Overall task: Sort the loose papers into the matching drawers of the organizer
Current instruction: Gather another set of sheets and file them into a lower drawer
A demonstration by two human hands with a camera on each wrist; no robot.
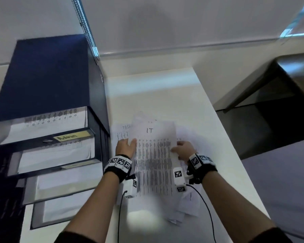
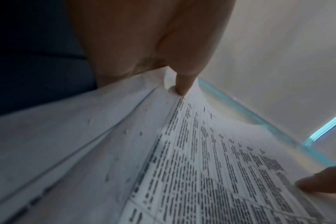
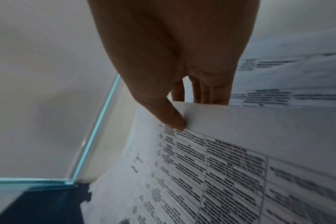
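A printed sheet headed "IT" (image 1: pixel 154 155) is held up over the table between both hands. My left hand (image 1: pixel 125 146) pinches its left edge, thumb on top, as the left wrist view shows on the sheet (image 2: pixel 220 166). My right hand (image 1: pixel 182 149) pinches the right edge; in the right wrist view the thumb (image 3: pixel 175 121) presses on the sheet (image 3: pixel 211 174) with fingers beneath. More loose papers (image 1: pixel 189 202) lie under it on the white table (image 1: pixel 156 95). The dark blue drawer organizer (image 1: pixel 47 81) stands at the left with several drawers pulled out, one labelled "Admin" (image 1: pixel 70 135).
The pulled-out drawers (image 1: pixel 56 156) hold white sheets and step out toward me. The table's right edge drops to a dark gap (image 1: pixel 270 123) beside a dark desk. A wall with a glass edge strip (image 1: pixel 88 30) runs behind. Black cables (image 1: pixel 207 207) trail from the wrists.
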